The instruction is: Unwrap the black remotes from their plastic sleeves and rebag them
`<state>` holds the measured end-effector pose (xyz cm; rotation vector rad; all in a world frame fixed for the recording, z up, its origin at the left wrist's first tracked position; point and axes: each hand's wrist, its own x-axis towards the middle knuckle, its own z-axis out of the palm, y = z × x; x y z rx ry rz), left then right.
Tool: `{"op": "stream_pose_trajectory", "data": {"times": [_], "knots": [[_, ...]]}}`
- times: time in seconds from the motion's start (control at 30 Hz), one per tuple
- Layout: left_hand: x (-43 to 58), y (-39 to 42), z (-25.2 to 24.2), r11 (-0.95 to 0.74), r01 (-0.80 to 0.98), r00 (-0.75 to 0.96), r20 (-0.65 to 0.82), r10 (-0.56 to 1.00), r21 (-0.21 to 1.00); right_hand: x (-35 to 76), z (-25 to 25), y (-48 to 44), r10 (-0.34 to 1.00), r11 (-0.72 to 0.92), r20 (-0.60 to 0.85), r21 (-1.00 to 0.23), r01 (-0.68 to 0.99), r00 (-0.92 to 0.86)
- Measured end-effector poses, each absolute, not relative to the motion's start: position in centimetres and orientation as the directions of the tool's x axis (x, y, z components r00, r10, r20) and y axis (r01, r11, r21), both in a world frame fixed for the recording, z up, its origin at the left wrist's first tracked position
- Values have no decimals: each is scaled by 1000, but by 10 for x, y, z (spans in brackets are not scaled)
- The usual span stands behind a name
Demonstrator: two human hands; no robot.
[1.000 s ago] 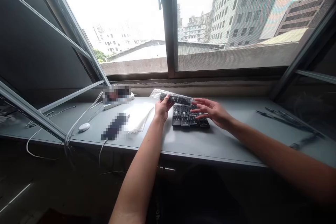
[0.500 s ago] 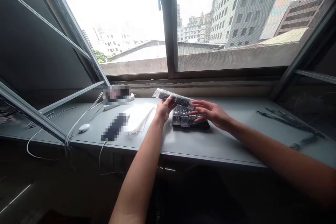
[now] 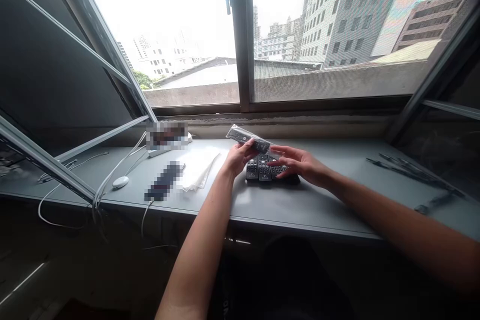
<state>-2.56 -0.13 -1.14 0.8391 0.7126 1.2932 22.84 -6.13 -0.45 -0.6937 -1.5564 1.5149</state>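
Observation:
My left hand (image 3: 237, 158) grips a black remote control (image 3: 249, 139) in a clear plastic sleeve, thumb on top. The wrapped remote is tilted, its left end higher, above the desk. At its lower right end is my right hand (image 3: 305, 165), fingers stretched and spread apart. The fingertips are at the loose end of the sleeve; whether they press on it I cannot tell. Below both hands, several black remotes (image 3: 264, 172) lie side by side on the desk, partly covered by my right fingers.
Clear plastic sleeves (image 3: 200, 170) lie in a pile left of my hands. Nearby are a blurred dark item (image 3: 164, 182), a white mouse-like object (image 3: 120, 182) and white cables (image 3: 107, 180). Dark cables (image 3: 408, 175) lie at right. Behind the grey desk (image 3: 330, 215) stands a window.
The wrapped remote has shifted slightly right and turned in my left hand, with its right end lower. My right hand stays close to the sleeve's end with its fingers spread.

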Motion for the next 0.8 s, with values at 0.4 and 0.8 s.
{"op": "stream_pose_trajectory", "data": {"times": [0.4, 0.8], "knots": [[-26, 6, -11, -4, -573, 8, 10, 1000, 820, 228, -1, -63, 864, 109, 163, -984, -139, -476], [-26, 6, -11, -5, -568, 6, 10, 1000, 823, 226, 0, -65, 857, 121, 173, -983, -136, -486]]}}
